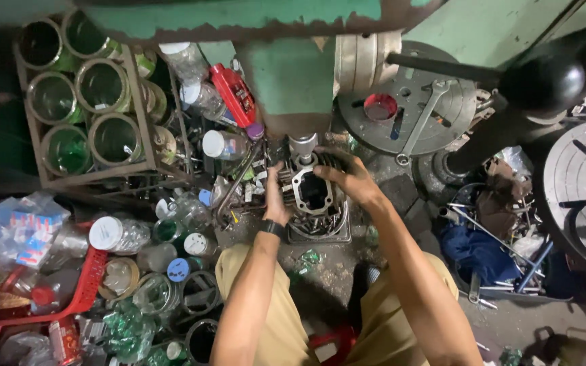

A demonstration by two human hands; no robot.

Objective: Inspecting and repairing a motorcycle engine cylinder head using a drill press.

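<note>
A finned metal engine cylinder [312,194] with a dark round bore sits on a small square plate under the spindle [302,146] of a green drill press. My left hand [275,196] presses against its left side; a dark band circles that wrist. My right hand [347,174] curls over the cylinder's top right edge. Both hands hold the cylinder steady beneath the spindle.
A wire rack of green glass cylinders [83,95] stands at the upper left. Plastic bottles and jars [157,237] crowd the floor to the left. A round slotted metal table [408,102] with a wrench lies at the upper right, a black lever knob [544,78] beside it.
</note>
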